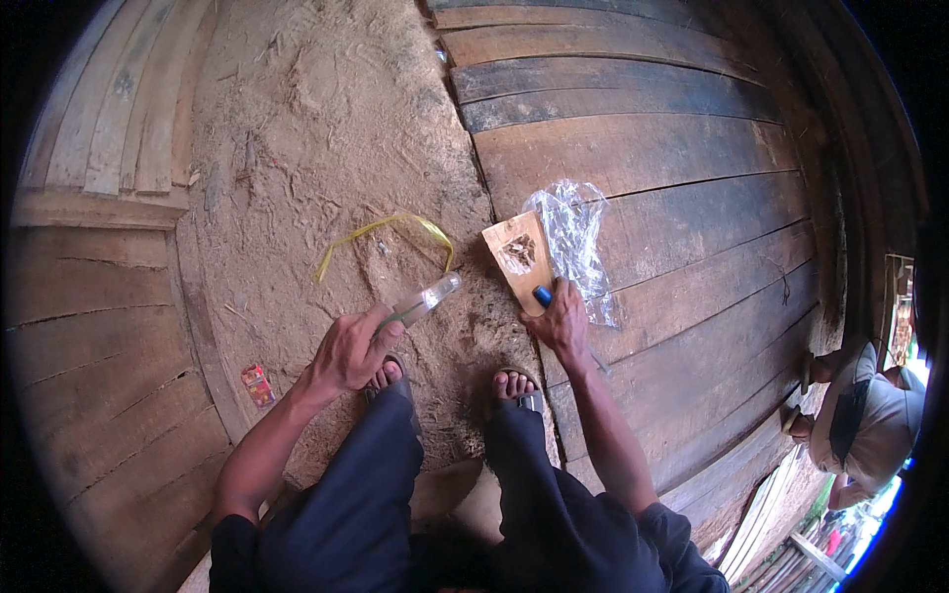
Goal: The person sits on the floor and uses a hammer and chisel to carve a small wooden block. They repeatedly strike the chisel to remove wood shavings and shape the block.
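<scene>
My left hand (351, 348) is closed around a clear, shiny, bottle-like thing (435, 295) with a rounded end, held over the dirt floor. What shows of it is partly blurred. My right hand (561, 321) grips a tool with a blue handle end (542, 296); a thin, pale, metal-looking part (601, 364) comes out below the hand. Under that hand lies a small light wooden board (509, 252), tilted across the edge of the planks. Brown shredded bits (519, 254) sit in a small heap on it. A crumpled clear plastic bag (575, 232) lies along the board's right side.
Dark wooden planks (652, 148) form a raised platform on the right; more planks (99, 316) stand at left. A yellow strip (371, 229) and a red packet (257, 385) lie on the dirt floor (326, 119). Another person (860, 420) is at the far right.
</scene>
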### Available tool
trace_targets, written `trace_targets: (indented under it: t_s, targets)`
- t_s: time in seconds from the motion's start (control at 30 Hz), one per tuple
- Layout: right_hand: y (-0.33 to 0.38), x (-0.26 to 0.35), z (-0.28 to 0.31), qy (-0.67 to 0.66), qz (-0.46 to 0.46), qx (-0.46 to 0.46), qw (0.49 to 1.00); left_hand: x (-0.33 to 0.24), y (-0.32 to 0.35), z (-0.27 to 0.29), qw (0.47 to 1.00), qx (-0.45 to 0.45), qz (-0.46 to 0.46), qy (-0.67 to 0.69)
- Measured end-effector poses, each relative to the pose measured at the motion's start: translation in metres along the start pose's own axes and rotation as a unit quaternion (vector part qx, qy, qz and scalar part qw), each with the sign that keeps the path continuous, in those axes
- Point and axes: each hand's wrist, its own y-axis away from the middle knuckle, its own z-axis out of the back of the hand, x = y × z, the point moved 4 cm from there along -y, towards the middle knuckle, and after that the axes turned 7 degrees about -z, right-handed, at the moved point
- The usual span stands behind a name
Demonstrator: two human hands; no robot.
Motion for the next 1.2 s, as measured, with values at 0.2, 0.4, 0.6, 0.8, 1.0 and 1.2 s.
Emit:
trace_targets:
  t_s: [0.2,0.4,0.6,0.8,1.0,1.2]
  targets:
    - [-0.035,0.005,0.065,0.081,0.219,-0.025,0.972,-0.005,0.001,0.011,1.0,-0.014,0.009,-0.004]
    - [-0.079,0.05,0.081,0.192,0.512,0.045,0.836,0.008,0.011,0.02,0.997,-0.044,0.069,0.006]
    - [-0.094,0.074,0.064,0.146,0.452,0.023,0.88,0.006,0.004,0.015,0.996,-0.052,0.063,0.025]
    - [-0.071,0.023,0.028,-0.089,0.034,0.051,0.994,0.013,0.006,0.013,0.996,-0.054,0.062,0.038]
    - [-0.039,0.015,-0.003,-0.181,-0.004,0.097,0.979,0.014,0.006,0.011,0.995,-0.063,0.064,0.049]
    - [-0.047,0.006,0.002,-0.107,0.084,0.136,0.981,0.016,0.007,0.01,0.995,-0.063,0.062,0.038]
